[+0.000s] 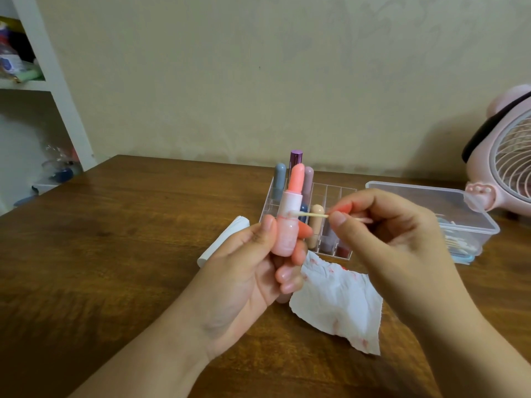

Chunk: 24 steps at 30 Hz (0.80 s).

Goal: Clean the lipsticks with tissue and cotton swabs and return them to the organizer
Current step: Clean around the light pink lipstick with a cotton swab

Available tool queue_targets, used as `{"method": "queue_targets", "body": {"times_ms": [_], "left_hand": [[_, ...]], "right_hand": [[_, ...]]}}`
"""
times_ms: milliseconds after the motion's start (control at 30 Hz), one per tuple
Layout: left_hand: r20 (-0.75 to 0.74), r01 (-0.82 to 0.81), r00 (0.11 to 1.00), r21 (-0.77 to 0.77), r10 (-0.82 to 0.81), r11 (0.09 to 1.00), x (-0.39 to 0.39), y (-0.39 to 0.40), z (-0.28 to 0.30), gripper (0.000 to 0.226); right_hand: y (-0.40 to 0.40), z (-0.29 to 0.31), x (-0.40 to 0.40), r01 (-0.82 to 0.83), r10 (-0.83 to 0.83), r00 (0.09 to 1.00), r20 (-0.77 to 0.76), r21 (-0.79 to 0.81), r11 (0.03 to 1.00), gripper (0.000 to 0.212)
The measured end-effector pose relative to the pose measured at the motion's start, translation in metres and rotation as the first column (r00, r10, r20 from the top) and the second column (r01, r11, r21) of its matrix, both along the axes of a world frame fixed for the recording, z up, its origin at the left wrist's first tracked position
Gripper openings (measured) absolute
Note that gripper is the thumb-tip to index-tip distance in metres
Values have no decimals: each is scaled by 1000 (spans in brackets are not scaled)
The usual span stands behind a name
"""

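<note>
Two bare forearms reach in over a brown wooden table (115, 239), working above a crumpled white tissue smeared with red (336, 305). The left hand (247, 271) curls its thumb and fingers round the base of an uncapped pale pink plastic lipstick with a coral bullet (290, 214), held just in front of a clear acrylic organizer (333, 196) where other capped lipsticks stand. The lipstick stands nearly upright, long axis vertical, bullet pointing up and tilted slightly right. The right hand (382, 225) pinches a wooden-stemmed cotton swab (310, 214) between thumb and forefinger, the swab lying about level, its white tip at the collar just below the bullet.

Risks, as judged: the extended bullet is soft, and a swab slipping upward could gouge or snap it; too hard a sideways push might twist the tube in the grip; picked-up colour could smear back onto the casing.
</note>
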<state>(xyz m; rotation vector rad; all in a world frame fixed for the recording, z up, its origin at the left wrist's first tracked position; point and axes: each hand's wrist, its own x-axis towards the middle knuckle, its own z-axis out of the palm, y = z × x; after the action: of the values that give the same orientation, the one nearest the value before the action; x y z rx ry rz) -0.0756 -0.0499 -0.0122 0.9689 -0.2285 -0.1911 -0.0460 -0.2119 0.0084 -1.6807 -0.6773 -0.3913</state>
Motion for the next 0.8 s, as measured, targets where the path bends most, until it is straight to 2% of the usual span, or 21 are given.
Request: {"method": "queue_targets", "body": {"times_ms": [133, 333, 467, 667, 800], "left_hand": [[-2, 23, 1000, 8, -23, 1000, -1, 0, 0, 34], [-10, 8, 1000, -3, -8, 1000, 0, 0, -1, 34], [-7, 8, 1000, 14, -8, 1000, 0, 0, -1, 33], [-7, -5, 1000, 5, 5, 1000, 0, 1, 0, 32], [47, -5, 999, 71, 1, 997, 0, 4, 1, 27]], "right_hand": [[0, 0, 0, 20, -21, 1000, 17, 55, 998, 7], [2, -1, -1, -10, 11, 1000, 29, -23, 1000, 8], [0, 1, -2, 24, -25, 999, 34, 37, 999, 8], [3, 0, -2, 3, -1, 999, 36, -53, 999, 6], [1, 1, -1, 4, -4, 1000, -2, -50, 999, 6]]}}
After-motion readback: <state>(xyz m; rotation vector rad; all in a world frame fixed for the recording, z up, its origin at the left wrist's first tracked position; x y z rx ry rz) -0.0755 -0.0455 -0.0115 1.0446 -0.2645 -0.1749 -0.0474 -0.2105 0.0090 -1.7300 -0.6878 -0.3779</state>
